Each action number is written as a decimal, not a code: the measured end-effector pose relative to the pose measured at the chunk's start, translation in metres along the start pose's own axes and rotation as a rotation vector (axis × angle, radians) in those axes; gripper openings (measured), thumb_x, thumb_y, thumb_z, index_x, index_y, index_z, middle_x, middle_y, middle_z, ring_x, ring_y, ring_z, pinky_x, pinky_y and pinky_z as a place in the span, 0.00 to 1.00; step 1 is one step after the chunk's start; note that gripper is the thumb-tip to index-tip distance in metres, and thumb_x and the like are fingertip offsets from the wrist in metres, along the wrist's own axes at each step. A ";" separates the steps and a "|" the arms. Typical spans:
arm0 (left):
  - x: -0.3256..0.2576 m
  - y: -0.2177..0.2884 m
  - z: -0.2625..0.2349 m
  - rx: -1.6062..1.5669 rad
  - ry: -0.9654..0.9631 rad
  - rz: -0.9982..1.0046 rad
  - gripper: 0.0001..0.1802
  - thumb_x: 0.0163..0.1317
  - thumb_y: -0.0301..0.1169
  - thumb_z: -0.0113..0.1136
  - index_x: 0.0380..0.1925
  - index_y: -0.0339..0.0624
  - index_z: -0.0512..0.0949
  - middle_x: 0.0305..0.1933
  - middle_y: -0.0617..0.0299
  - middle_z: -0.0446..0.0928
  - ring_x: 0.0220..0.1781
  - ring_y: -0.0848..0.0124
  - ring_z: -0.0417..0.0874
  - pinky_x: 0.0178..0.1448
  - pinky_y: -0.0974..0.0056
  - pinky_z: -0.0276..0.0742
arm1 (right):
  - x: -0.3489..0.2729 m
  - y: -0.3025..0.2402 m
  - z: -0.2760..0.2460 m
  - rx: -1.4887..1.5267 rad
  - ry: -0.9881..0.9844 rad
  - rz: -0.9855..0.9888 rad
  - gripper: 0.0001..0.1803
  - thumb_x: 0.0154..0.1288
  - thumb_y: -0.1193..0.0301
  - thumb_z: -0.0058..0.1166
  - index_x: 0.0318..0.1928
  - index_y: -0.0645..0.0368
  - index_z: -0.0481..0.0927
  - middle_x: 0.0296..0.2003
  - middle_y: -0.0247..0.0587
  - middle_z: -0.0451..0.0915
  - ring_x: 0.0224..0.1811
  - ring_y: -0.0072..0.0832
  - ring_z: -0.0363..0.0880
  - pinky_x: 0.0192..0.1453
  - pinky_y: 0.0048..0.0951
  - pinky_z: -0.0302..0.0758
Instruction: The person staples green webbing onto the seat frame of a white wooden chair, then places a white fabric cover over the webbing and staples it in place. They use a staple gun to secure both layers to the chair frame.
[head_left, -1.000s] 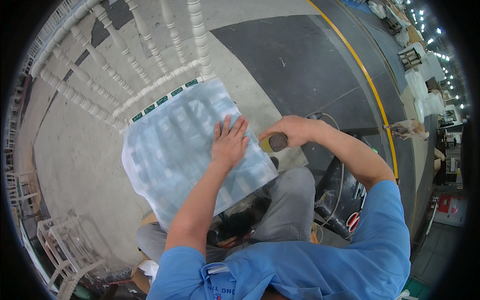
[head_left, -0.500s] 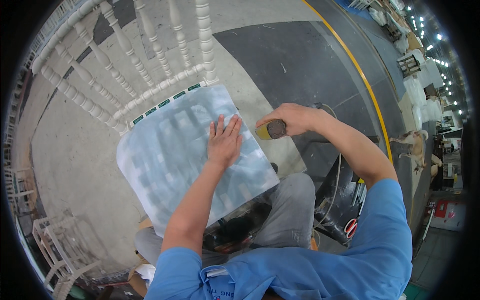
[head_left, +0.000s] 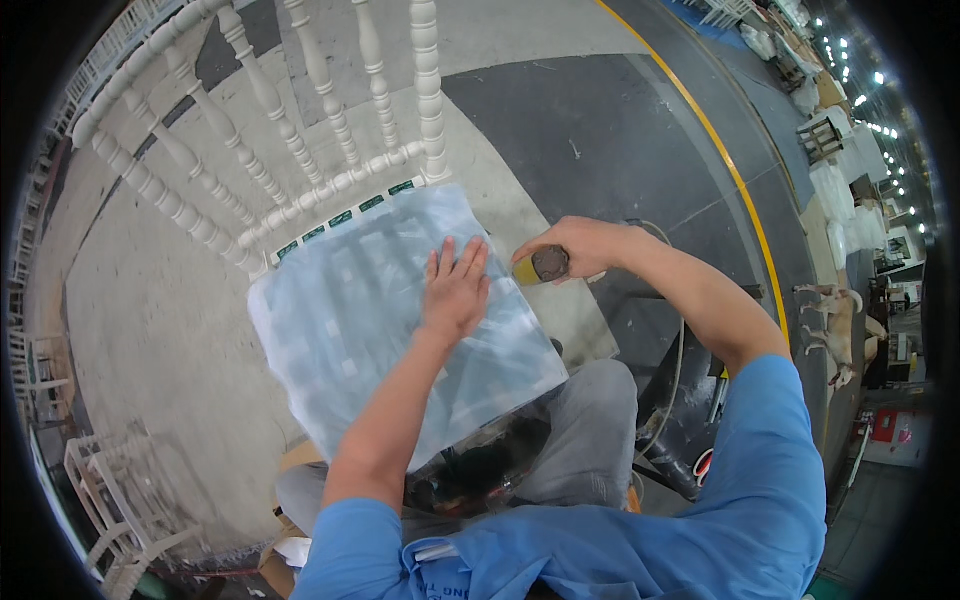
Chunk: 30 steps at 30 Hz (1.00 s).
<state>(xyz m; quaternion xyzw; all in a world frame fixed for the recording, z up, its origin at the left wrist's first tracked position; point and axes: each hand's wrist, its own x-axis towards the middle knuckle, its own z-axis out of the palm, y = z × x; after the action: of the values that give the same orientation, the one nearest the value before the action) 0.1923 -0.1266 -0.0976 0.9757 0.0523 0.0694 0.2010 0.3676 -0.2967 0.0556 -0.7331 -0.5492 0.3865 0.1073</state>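
Observation:
A thin, pale blue-white sheet [head_left: 370,340] covers the seat of a white chair, whose back of turned spindles [head_left: 430,95] points away from me. Dark green strips [head_left: 341,218] line the seat's edge along that back. My left hand [head_left: 455,300] lies flat on the sheet near its right side, fingers spread. Just off the sheet's right edge, my right hand [head_left: 590,243] grips an air staple gun [head_left: 549,264] with a yellow body and a dark round cap. Its working tip is hidden, so I cannot tell whether it touches the seat edge.
A hose [head_left: 680,370] hangs beside my right knee, near a black surface [head_left: 665,440] holding red-handled scissors [head_left: 703,466]. White chair frames [head_left: 115,510] stand at lower left. A dog [head_left: 835,325] is on the floor at right, past a yellow line [head_left: 745,190].
The chair and sheet sit slightly farther right and lower in view. The staple gun is a bit nearer the sheet's edge. My left hand stays flat on the sheet. The dog has shifted.

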 end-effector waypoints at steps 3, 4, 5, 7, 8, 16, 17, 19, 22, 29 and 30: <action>0.012 -0.021 -0.007 0.059 0.015 -0.019 0.30 0.77 0.43 0.47 0.78 0.54 0.64 0.83 0.69 0.59 0.85 0.48 0.52 0.86 0.39 0.44 | 0.006 -0.006 -0.016 -0.025 0.015 0.053 0.40 0.53 0.78 0.75 0.68 0.42 0.78 0.53 0.45 0.88 0.54 0.48 0.86 0.58 0.42 0.81; 0.016 -0.023 -0.007 0.078 0.020 -0.017 0.30 0.77 0.43 0.47 0.78 0.55 0.64 0.83 0.69 0.59 0.85 0.48 0.52 0.86 0.39 0.43 | 0.008 -0.006 -0.019 -0.015 0.030 0.041 0.40 0.53 0.78 0.75 0.68 0.42 0.78 0.53 0.45 0.88 0.54 0.48 0.86 0.58 0.42 0.81; 0.017 -0.023 -0.007 0.077 0.012 -0.017 0.30 0.78 0.43 0.46 0.78 0.55 0.63 0.84 0.70 0.58 0.86 0.49 0.52 0.87 0.39 0.42 | 0.011 -0.005 -0.023 -0.007 0.044 0.027 0.40 0.53 0.78 0.75 0.68 0.42 0.77 0.53 0.45 0.88 0.54 0.48 0.86 0.58 0.42 0.82; 0.017 -0.024 -0.008 0.077 -0.006 -0.022 0.30 0.79 0.43 0.45 0.79 0.56 0.62 0.84 0.72 0.57 0.86 0.50 0.51 0.87 0.40 0.41 | 0.020 -0.004 -0.027 0.007 0.057 0.013 0.40 0.53 0.78 0.74 0.68 0.42 0.77 0.53 0.44 0.88 0.54 0.48 0.86 0.58 0.42 0.82; 0.018 -0.024 -0.008 0.080 -0.019 -0.032 0.30 0.79 0.44 0.44 0.79 0.57 0.62 0.84 0.72 0.57 0.86 0.50 0.50 0.87 0.40 0.41 | 0.026 -0.003 -0.028 0.013 0.055 0.013 0.40 0.53 0.78 0.74 0.68 0.42 0.77 0.53 0.44 0.88 0.54 0.48 0.86 0.58 0.43 0.82; 0.022 -0.021 -0.005 0.096 -0.030 -0.051 0.30 0.79 0.45 0.43 0.79 0.58 0.62 0.85 0.74 0.56 0.87 0.53 0.48 0.88 0.43 0.39 | 0.059 0.012 -0.023 -0.041 -0.007 0.065 0.40 0.53 0.78 0.74 0.68 0.44 0.77 0.54 0.44 0.87 0.55 0.46 0.86 0.58 0.42 0.81; 0.022 -0.022 -0.005 0.084 -0.031 -0.058 0.30 0.79 0.45 0.42 0.79 0.58 0.63 0.84 0.74 0.56 0.87 0.52 0.48 0.88 0.42 0.39 | 0.058 0.013 -0.022 -0.039 -0.004 0.061 0.40 0.53 0.78 0.74 0.68 0.44 0.77 0.54 0.43 0.87 0.55 0.46 0.86 0.59 0.41 0.81; 0.024 -0.025 -0.004 0.061 -0.031 -0.067 0.30 0.79 0.46 0.42 0.78 0.57 0.64 0.84 0.72 0.57 0.87 0.52 0.48 0.88 0.42 0.38 | 0.053 0.014 -0.021 -0.005 0.029 0.051 0.39 0.53 0.78 0.74 0.68 0.45 0.78 0.55 0.43 0.87 0.56 0.45 0.86 0.60 0.41 0.80; 0.038 -0.038 -0.008 0.111 0.026 -0.129 0.29 0.79 0.46 0.42 0.77 0.56 0.66 0.83 0.70 0.60 0.87 0.50 0.48 0.87 0.40 0.38 | 0.039 0.015 -0.020 0.080 0.105 0.034 0.39 0.54 0.78 0.74 0.68 0.45 0.78 0.56 0.44 0.86 0.57 0.44 0.85 0.62 0.40 0.80; 0.060 -0.046 -0.013 0.097 0.072 -0.229 0.28 0.76 0.43 0.49 0.75 0.58 0.69 0.80 0.63 0.62 0.85 0.47 0.51 0.85 0.34 0.42 | 0.036 0.015 -0.033 0.127 0.156 0.052 0.40 0.53 0.80 0.74 0.68 0.45 0.77 0.57 0.45 0.86 0.58 0.42 0.85 0.64 0.39 0.80; 0.063 -0.042 -0.015 0.085 0.073 -0.238 0.28 0.76 0.44 0.49 0.74 0.60 0.69 0.79 0.62 0.62 0.85 0.46 0.51 0.85 0.33 0.42 | 0.040 0.016 -0.036 0.127 0.160 0.058 0.41 0.52 0.81 0.74 0.68 0.45 0.77 0.58 0.44 0.86 0.59 0.42 0.85 0.65 0.39 0.80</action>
<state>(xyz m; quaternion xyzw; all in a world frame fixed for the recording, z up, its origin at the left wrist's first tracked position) 0.2491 -0.0741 -0.0941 0.9671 0.1776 0.0781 0.1642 0.4079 -0.2575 0.0532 -0.7689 -0.4918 0.3638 0.1860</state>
